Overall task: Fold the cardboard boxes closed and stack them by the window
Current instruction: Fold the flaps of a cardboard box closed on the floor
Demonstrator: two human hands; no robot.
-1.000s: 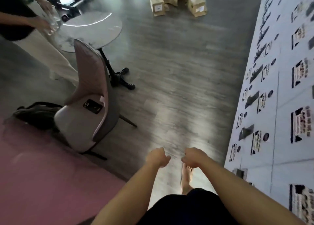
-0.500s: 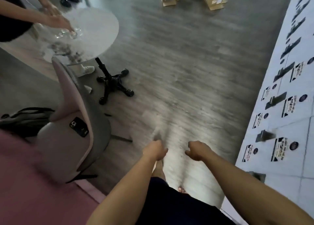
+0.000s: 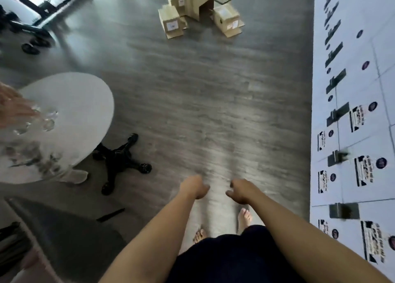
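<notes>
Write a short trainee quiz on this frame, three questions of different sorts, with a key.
1. True or false: the left hand holds one of the boxes.
2. Where do the boxes lie?
A. on the round table
B. on the floor far ahead
C. beside the person's feet
3. Fill in: the big box in the middle of the heap lies on its side with its end ____.

Key:
1. False. Both the left and the right hand are loosely curled and hold nothing.
2. B.
3. open.
</notes>
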